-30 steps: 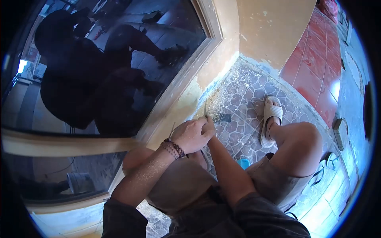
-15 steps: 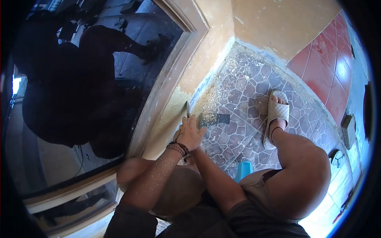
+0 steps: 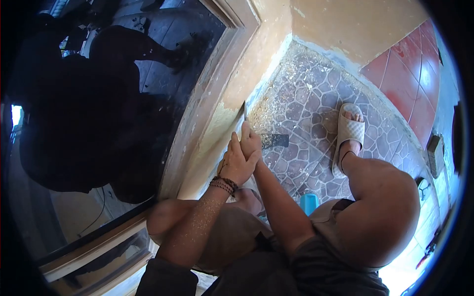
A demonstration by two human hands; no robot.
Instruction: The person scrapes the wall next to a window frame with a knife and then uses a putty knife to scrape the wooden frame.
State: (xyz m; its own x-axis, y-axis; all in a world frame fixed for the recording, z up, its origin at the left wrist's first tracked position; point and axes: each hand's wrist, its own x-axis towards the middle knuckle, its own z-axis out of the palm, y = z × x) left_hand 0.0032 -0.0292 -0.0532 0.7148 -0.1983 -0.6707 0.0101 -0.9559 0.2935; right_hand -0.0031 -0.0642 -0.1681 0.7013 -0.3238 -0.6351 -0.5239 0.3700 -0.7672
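A narrow knife-like metal blade (image 3: 245, 109) sticks up out of my right hand (image 3: 251, 140), its edge close to the foot of the wall (image 3: 217, 130). The fingers of that hand are wrapped round the handle, which is hidden. My left hand (image 3: 238, 162), with dark bead bracelets (image 3: 224, 185) at the wrist, lies against the right hand. Its thumb crosses the right wrist and its index finger points along the wall; the other fingers are partly hidden. The wall's lower strip is pale and worn, and light flakes (image 3: 264, 111) lie on the floor beside it.
A dark flat rectangular piece (image 3: 276, 141) lies on the stone-patterned floor (image 3: 316, 163). A blue plastic object (image 3: 309, 203) is between my legs. My sandalled foot (image 3: 351, 130) stands to the right. A dark glass pane (image 3: 98, 123) in a wooden frame (image 3: 197, 103) is at the left.
Both hands and the blade have moved up and slightly right along the wall. The left hand has slid back from over the right hand, so more of the right hand shows.
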